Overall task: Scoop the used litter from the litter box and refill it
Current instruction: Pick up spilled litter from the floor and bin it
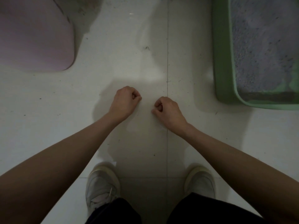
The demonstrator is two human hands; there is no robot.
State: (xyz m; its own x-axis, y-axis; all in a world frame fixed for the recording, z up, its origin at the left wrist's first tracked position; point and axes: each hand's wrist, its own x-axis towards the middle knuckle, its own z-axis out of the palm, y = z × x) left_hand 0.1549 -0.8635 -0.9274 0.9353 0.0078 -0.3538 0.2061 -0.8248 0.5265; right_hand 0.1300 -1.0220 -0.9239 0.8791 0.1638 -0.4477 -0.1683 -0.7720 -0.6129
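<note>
Both hands, left hand [124, 101] and right hand [167, 110], were curled into empty fists over the tile floor [129, 62], left of the green litter box [222, 62] holding grey litter [262, 46].

Both bare forearms extend from 7 and 5 o'clock toward the centre of the view. The left hand [124, 101] and right hand [166, 109] are each a closed fist holding nothing, knuckles uppermost, thumbs facing inward, near each other but apart.
</note>
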